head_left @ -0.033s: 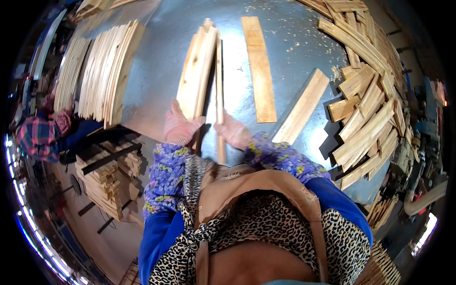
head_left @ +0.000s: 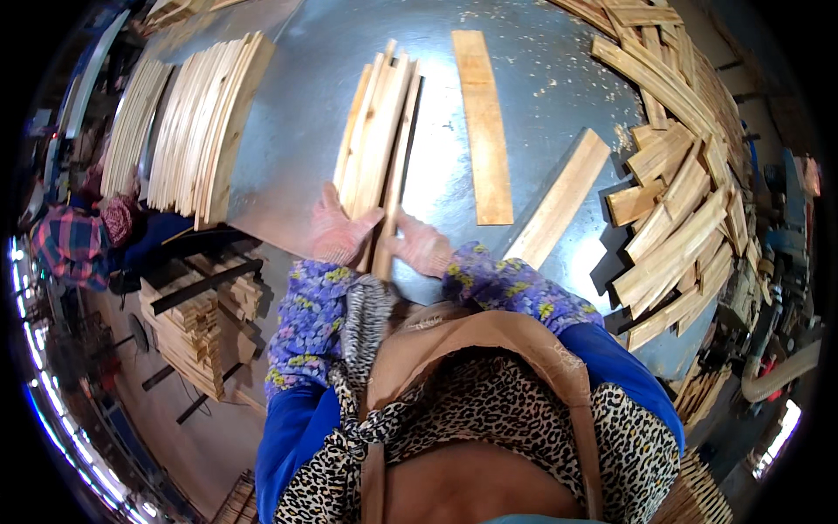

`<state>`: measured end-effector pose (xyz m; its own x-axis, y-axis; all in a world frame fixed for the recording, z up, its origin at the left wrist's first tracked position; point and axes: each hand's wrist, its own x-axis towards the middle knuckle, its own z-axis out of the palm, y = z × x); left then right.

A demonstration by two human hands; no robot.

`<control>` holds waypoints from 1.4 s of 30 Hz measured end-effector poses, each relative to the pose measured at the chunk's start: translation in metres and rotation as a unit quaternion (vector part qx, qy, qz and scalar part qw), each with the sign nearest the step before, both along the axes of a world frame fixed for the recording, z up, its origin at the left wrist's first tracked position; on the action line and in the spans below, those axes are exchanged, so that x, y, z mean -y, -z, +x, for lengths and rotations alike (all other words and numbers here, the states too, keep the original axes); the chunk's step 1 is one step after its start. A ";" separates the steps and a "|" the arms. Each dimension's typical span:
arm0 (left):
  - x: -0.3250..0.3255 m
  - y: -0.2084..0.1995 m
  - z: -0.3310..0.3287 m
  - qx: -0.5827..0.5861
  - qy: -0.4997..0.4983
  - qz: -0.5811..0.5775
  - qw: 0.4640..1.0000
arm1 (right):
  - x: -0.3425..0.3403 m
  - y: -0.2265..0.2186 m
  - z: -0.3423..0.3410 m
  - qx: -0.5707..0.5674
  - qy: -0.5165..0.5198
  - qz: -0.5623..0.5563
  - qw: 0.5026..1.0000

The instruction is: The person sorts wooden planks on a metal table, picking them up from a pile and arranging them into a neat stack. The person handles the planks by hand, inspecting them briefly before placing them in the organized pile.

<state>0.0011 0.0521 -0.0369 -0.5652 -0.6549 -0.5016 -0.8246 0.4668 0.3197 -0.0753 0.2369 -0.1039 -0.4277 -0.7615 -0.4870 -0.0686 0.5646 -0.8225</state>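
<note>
In pinkish gloves, both my hands are at the near ends of several narrow wooden boards standing on edge side by side. My left hand (head_left: 343,230) grips the left side of the board bundle (head_left: 371,144), thumb toward the near ends. On the other side, my right hand (head_left: 422,244) holds a single wooden board (head_left: 402,153), which leans close along the bundle's right face. The right fingers are partly hidden behind this board. A flat board (head_left: 483,131) lies by itself to the right of the bundle.
Another loose board (head_left: 559,201) lies slanted farther right. Beyond it is a jumbled heap of boards (head_left: 668,227). A neat row of boards (head_left: 196,131) stands at the left, near a person in a plaid top (head_left: 74,244). Stacked wood (head_left: 188,327) sits below the table (head_left: 271,196).
The single board in my right hand has moved left, from standing apart to close against the bundle. My right hand has come nearer to my left.
</note>
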 end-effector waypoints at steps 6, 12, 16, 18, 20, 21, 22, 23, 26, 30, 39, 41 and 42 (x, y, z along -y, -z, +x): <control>-0.023 0.015 0.019 0.002 0.073 -0.082 0.994 | -0.004 -0.029 -0.057 -0.303 -0.124 0.159 0.931; -0.024 0.014 0.029 -0.023 0.094 -0.088 0.991 | -0.069 0.007 -0.156 -0.320 0.176 0.289 0.885; -0.011 0.002 0.036 -0.002 0.115 -0.079 0.990 | -0.087 0.004 -0.188 -0.322 0.260 0.107 0.904; 0.014 0.020 0.049 0.010 0.109 -0.174 0.979 | -0.081 -0.024 -0.187 -0.369 0.175 0.064 0.911; 0.060 -0.006 0.049 -0.132 0.217 -0.372 0.893 | -0.059 -0.070 -0.187 -0.454 0.002 -0.018 0.891; 0.079 -0.029 0.039 -0.327 0.292 -0.455 0.775 | -0.048 -0.089 -0.183 -0.490 -0.085 -0.059 0.866; 0.080 -0.069 0.022 -0.253 0.353 -0.459 0.775 | -0.037 -0.103 -0.179 -0.543 -0.158 -0.088 0.820; 0.080 -0.089 0.006 -0.166 0.394 -0.416 0.802 | -0.013 -0.127 -0.160 -0.544 -0.209 -0.100 0.806; 0.092 -0.094 -0.003 -0.039 0.334 -0.286 0.898 | -0.008 -0.111 -0.153 -0.602 -0.123 -0.095 0.783; 0.131 -0.010 0.046 0.019 0.078 -0.211 0.974 | -0.093 -0.038 -0.167 -0.524 0.157 0.136 0.826; 0.034 0.063 0.050 -0.083 0.138 -0.152 0.975 | -0.148 0.009 -0.082 -0.276 0.384 0.372 0.799; -0.021 0.040 0.028 -0.013 0.181 -0.182 0.966 | -0.134 0.017 -0.085 -0.278 0.393 0.299 0.824; -0.040 0.024 0.018 -0.003 0.178 -0.176 0.968 | -0.124 0.027 -0.082 -0.274 0.392 0.248 0.842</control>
<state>0.0194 0.0918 -0.0612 -0.7891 -0.5476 -0.2783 -0.5897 0.8022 0.0935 -0.1578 0.3605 -0.1312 -0.9687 0.0990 -0.2275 0.1928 0.8777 -0.4387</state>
